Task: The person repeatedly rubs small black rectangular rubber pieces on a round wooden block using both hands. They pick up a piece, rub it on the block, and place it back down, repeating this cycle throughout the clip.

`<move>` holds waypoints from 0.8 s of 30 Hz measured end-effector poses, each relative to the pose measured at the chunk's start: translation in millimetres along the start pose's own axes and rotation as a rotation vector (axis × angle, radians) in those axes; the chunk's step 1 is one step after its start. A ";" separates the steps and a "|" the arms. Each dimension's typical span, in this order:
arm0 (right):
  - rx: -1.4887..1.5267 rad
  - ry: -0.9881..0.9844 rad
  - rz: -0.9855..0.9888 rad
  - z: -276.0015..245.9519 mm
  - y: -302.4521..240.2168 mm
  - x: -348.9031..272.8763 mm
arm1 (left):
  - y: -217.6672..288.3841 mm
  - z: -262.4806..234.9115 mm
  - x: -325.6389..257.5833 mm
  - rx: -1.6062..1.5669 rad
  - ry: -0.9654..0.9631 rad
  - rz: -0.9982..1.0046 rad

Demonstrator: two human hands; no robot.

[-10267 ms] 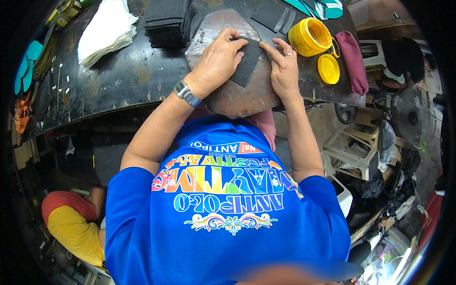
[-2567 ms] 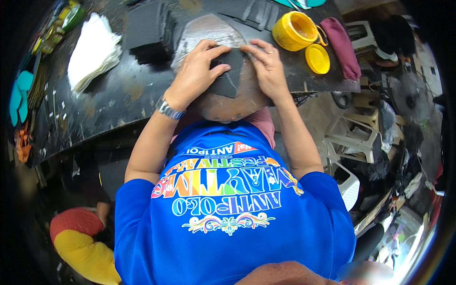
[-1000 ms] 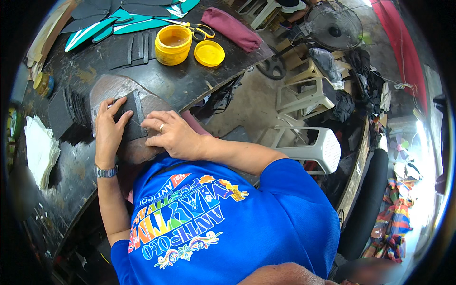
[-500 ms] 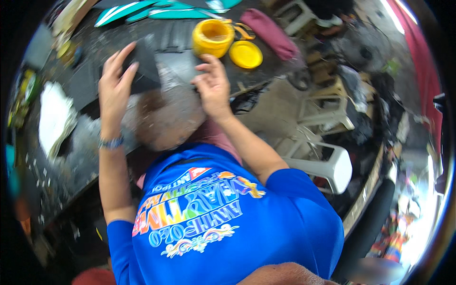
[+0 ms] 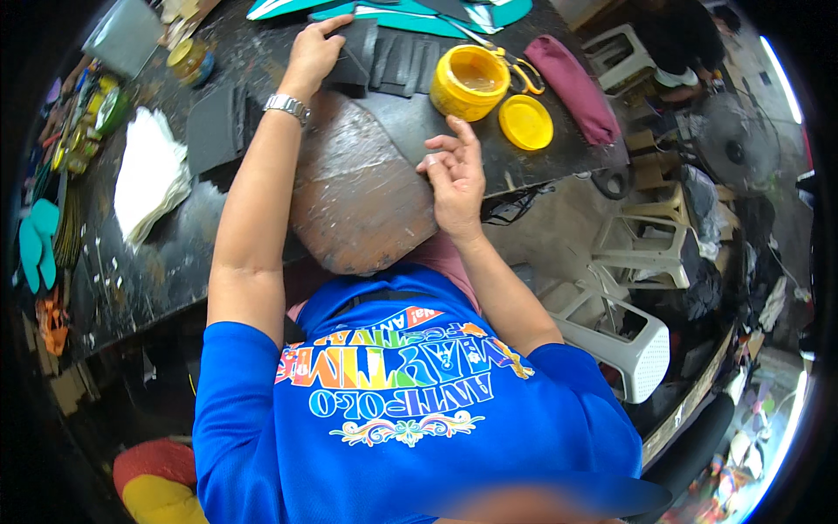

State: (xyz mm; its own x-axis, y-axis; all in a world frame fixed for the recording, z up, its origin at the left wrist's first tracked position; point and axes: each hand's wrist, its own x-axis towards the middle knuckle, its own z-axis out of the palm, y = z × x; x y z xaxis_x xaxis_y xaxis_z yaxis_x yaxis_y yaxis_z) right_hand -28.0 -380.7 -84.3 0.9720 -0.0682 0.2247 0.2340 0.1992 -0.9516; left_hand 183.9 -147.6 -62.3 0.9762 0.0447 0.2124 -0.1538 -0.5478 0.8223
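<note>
Fingers of the left hand (image 5: 316, 57), partly spread, now reach to a dark piece (image 5: 358, 59) left of the dark strips (image 5: 406, 65); whether they grip it, I cannot tell. A second ago both hands were at a dark piece on the brown board (image 5: 362, 205). Right hand (image 5: 456, 175), fingers loosely curled and apart, now hovers near the yellow jar (image 5: 469, 96).

The black sheet (image 5: 356, 63) is off the worn brown board (image 5: 362, 205), now bare on top, and seems to lie beside the black strips (image 5: 406, 65). The left hand (image 5: 316, 58) now stretches there across the counter (image 5: 144, 272); the right hand (image 5: 458, 172) hangs near the yellow jar (image 5: 456, 105).
</note>
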 end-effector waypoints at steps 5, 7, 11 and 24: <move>-0.067 0.016 0.039 -0.2 2.4 -1.6 | -14.6 18.2 9.0 0.618 -0.123 0.148; -0.106 0.013 0.036 -0.7 3.1 -0.6 | 2.0 20.7 -4.2 0.670 0.009 0.184; -0.123 -0.014 0.019 -1.0 5.2 0.0 | 61.5 -20.3 -52.9 0.249 -0.140 0.339; -0.251 -0.061 0.036 1.8 -9.2 2.5 | -37.9 -188.3 -122.9 0.513 0.110 -0.106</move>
State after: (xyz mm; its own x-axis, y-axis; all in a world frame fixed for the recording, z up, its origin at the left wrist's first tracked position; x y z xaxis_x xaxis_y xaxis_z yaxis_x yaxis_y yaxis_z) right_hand -27.6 -380.9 -74.7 0.9809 -0.0050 0.1944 0.1940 -0.0493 -0.9798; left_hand 40.9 25.0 -20.2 0.9561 0.1945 0.2190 0.0666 -0.8725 0.4841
